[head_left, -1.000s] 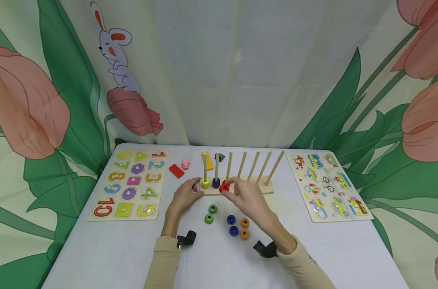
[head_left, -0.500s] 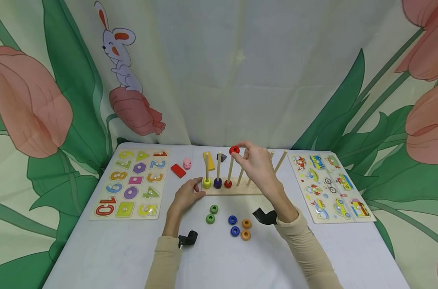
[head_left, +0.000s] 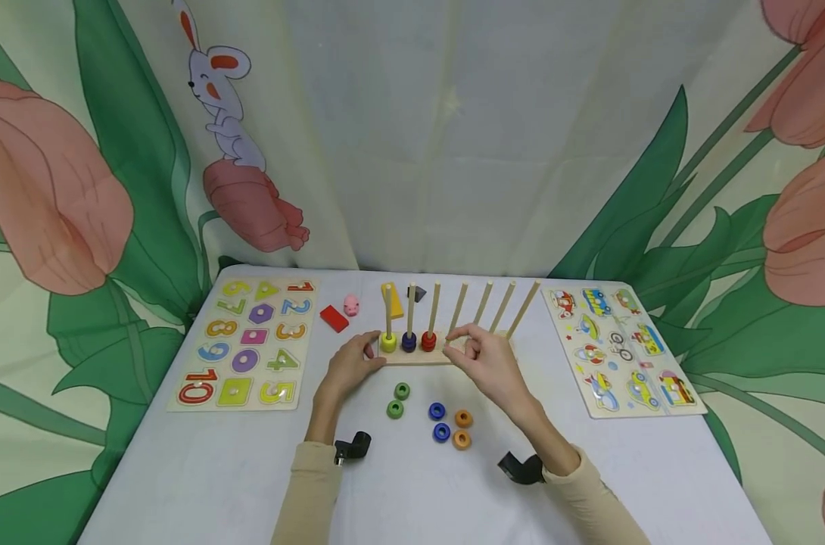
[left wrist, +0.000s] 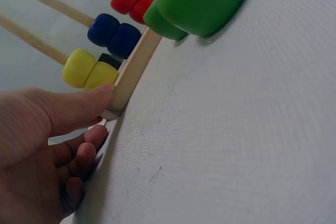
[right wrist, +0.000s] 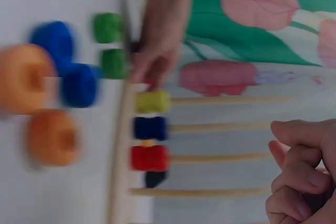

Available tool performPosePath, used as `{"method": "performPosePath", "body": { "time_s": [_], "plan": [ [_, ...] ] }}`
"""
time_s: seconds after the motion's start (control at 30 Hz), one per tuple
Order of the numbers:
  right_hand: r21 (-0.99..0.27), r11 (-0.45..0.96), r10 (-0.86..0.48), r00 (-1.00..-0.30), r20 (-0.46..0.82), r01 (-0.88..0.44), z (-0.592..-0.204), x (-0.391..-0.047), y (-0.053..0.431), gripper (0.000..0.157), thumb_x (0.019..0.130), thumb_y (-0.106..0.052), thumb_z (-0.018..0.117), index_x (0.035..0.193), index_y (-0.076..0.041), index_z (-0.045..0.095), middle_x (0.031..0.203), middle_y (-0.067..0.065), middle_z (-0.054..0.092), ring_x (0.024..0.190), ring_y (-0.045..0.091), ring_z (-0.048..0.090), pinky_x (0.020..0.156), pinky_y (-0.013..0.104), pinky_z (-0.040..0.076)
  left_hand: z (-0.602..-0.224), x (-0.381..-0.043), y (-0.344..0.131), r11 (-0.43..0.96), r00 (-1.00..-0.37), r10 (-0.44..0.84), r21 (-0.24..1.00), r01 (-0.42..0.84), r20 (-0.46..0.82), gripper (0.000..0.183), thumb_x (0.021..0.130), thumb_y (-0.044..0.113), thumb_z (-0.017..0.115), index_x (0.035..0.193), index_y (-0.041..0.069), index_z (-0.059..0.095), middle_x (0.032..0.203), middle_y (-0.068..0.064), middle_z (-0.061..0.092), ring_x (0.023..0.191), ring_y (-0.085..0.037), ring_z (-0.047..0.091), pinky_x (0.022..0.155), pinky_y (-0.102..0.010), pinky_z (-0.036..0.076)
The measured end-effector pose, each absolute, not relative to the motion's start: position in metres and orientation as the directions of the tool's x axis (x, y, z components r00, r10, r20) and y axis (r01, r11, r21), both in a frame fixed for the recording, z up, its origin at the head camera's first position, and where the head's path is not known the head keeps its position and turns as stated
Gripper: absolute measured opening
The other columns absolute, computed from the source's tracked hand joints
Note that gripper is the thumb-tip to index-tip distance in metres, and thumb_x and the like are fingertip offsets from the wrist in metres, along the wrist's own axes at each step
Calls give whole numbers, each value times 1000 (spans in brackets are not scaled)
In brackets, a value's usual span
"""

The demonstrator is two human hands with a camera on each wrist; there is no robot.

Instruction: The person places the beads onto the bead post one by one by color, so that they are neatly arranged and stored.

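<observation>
A wooden peg rack (head_left: 412,361) with several upright pegs lies across the middle of the table. Its first three pegs from the left carry two yellow beads (left wrist: 90,69), two dark blue beads (left wrist: 113,35) and two red beads (head_left: 429,341). My left hand (head_left: 350,365) holds the rack's left end, thumb pressed on its corner and fingers beside it. My right hand (head_left: 489,363) hovers in front of the fourth peg, fingers loosely bent and nothing between them. Two green beads (head_left: 402,391), two blue beads (head_left: 441,432) and two orange beads (head_left: 462,440) lie in front.
A number and shape puzzle board (head_left: 303,378) lies at the left, a vehicle puzzle board (head_left: 624,378) at the right. Behind the rack are a red block (head_left: 334,319), a pink pig figure (head_left: 351,305), a yellow block (head_left: 396,304) and a dark grey piece (head_left: 419,294).
My right hand lifted a red bead to the top of the third peg and let it go; it now sits on the other red bead. The hand came down and right; the left stayed.
</observation>
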State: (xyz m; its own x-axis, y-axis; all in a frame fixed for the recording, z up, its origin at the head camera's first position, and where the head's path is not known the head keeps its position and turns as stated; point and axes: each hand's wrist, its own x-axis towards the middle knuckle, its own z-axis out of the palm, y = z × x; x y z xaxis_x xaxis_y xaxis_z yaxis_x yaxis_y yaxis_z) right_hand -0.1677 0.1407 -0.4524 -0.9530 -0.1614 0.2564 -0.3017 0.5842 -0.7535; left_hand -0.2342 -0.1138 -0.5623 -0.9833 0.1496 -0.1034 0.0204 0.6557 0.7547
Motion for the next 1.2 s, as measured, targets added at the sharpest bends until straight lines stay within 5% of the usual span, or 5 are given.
{"method": "performPosePath", "body": {
  "time_s": [0.3, 0.63, 0.87, 1.07, 1.2],
  "plan": [
    [-679, 712, -276, -961, -33, -181, -510, -135, 169, 25, 78, -16, 77, 101, -12, 69, 51, -8, 39, 44, 6, 34, 45, 23, 27, -564, -236, -114, 663, -982, 147, 749, 10, -117, 61, 84, 30, 73, 139, 18, 50, 84, -2, 52, 69, -19, 44, 59, -31, 34],
    [-598, 765, -311, -950, -18, -239, -531, -133, 173, 21, 82, -26, 75, 98, -13, 69, 51, -10, 43, 45, 4, 39, 44, 24, 32, -564, -236, -114, 661, -982, 159, 750, 29, -102, 61, 83, 29, 73, 138, 16, 51, 84, -2, 52, 67, -18, 44, 57, -31, 33],
    [-620, 727, -190, -954, 233, -296, -483, -143, 159, 26, 85, -30, 72, 103, -13, 69, 54, -10, 40, 45, 5, 35, 44, 24, 29, -565, -236, -113, 665, -982, 149, 747, 12, -116, 61, 83, 30, 74, 138, 18, 51, 84, -2, 52, 68, -18, 44, 58, -31, 33],
    [-570, 674, -103, -824, 558, -470, -430, -168, 151, 28, 87, -24, 70, 109, -6, 67, 54, -9, 36, 43, 6, 30, 41, 24, 26, -564, -236, -113, 666, -983, 147, 746, 14, -113, 61, 83, 29, 74, 138, 18, 51, 84, -2, 52, 69, -18, 44, 59, -31, 33],
    [-533, 687, -44, -760, 648, -494, -408, -190, 148, 29, 89, -23, 67, 112, -5, 65, 54, -5, 37, 43, 10, 31, 43, 25, 25, -565, -236, -112, 665, -983, 143, 747, 12, -112, 61, 83, 29, 74, 138, 18, 51, 84, -2, 52, 69, -18, 44, 59, -31, 33]
  ]
}}
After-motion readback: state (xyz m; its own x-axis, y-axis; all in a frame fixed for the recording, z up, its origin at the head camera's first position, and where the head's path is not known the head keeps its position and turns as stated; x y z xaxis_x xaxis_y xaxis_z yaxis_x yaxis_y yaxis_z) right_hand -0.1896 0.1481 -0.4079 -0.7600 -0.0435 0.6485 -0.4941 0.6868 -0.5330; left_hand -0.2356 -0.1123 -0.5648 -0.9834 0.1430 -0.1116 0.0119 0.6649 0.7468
